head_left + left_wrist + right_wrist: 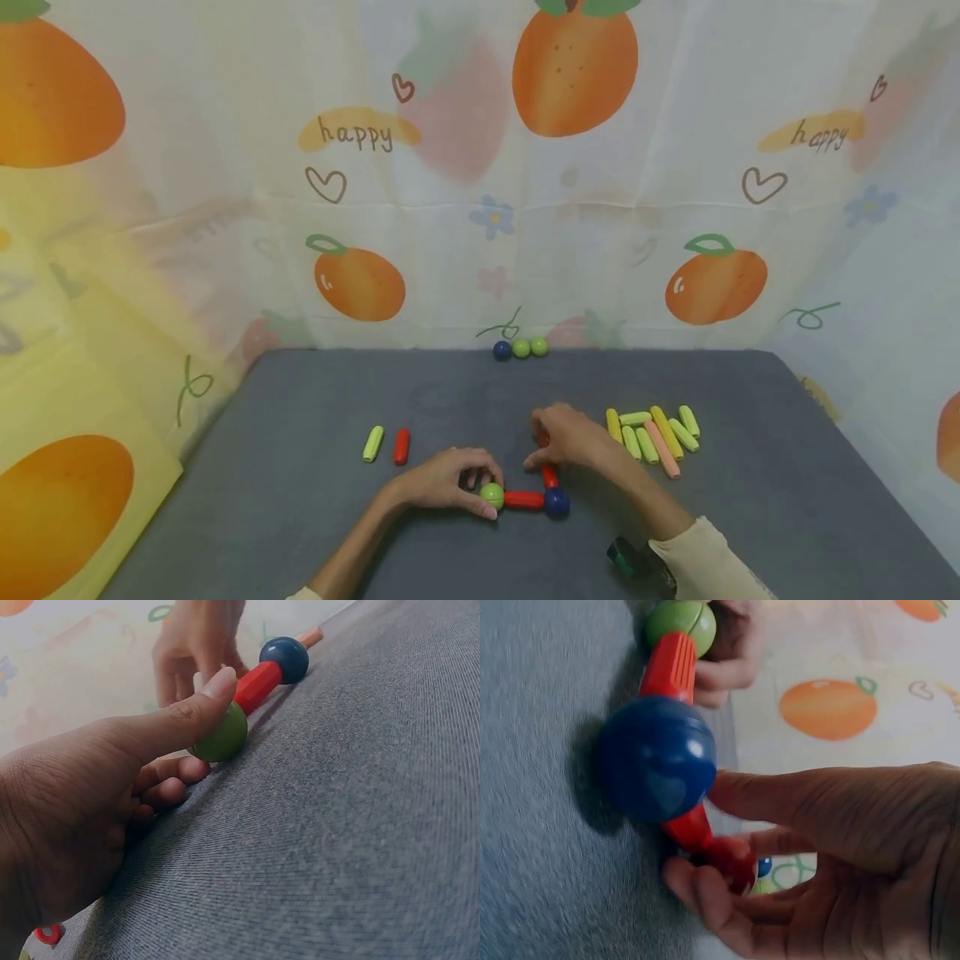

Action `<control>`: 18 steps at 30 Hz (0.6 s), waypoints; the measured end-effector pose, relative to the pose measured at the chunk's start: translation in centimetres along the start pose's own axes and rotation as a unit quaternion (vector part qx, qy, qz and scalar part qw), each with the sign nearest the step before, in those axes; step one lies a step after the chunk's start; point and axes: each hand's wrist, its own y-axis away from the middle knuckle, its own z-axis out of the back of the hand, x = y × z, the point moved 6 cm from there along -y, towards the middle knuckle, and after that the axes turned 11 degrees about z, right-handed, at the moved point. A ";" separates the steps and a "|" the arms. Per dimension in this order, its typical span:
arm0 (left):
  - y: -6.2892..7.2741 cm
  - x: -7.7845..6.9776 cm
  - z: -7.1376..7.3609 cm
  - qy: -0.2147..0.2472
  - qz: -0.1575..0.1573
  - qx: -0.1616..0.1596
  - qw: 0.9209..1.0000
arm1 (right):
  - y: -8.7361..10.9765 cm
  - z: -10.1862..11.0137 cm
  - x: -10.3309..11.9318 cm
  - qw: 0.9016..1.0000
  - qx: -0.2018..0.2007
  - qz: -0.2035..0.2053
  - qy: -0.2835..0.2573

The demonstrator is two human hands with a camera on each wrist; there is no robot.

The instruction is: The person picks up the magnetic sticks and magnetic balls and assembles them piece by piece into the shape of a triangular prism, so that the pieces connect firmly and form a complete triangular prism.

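A green ball [492, 496], a red rod [524, 500], a blue ball [557, 502] and a second red rod [550, 477] are joined in an L shape on the dark cloth. My left hand [450, 481] pinches the green ball, its thumb in front and fingers behind. At the far end of the second rod, a red ball [733, 864] sits among the curled fingers of my right hand [572, 437]. In the right wrist view, the blue ball partly covers the rods, and fingers hide some of the red ball.
Left of the hands lie a yellow-green rod [372, 443] and a loose red rod [402, 447]. Several yellow, green and pink rods [662, 437] are grouped at right. One blue ball [502, 350] and two green balls [530, 347] stand along the back edge of the table [315, 392].
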 end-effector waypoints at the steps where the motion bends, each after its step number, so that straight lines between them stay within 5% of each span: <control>1: 0.1 0.0 0.1 0.000 0.000 -0.001 1.000 | 0.1 -0.1 0.1 1.000 -0.001 -0.014 0.000; 6: 0.1 -0.2 0.2 0.000 -0.005 -0.003 1.000 | 0.3 -0.4 0.2 0.999 -0.008 -0.035 -0.015; 18: 0.1 -0.2 0.0 0.001 0.001 -0.006 1.000 | 0.8 0.0 -0.1 0.997 0.005 -0.002 -0.074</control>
